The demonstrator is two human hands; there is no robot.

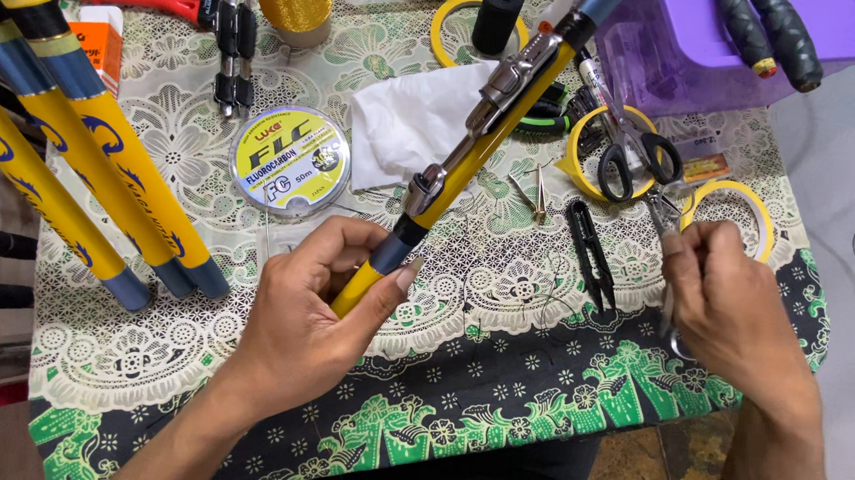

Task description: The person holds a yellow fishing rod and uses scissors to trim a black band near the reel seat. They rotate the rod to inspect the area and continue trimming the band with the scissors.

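A yellow fishing rod with a metal reel seat (475, 138) is gripped near its lower end by the left hand (317, 308), slanting above the floral tablecloth (498, 375). Small metal pliers (668, 277) are clasped in the right hand (729, 296), beside black thread snips (589, 251).

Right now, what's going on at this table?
A person works on a yellow fishing rod. The left hand grips its handle end over the patterned tablecloth. The right hand pinches a small metal tool; what kind is unclear. Scissors, black snips and a line spool lie around.
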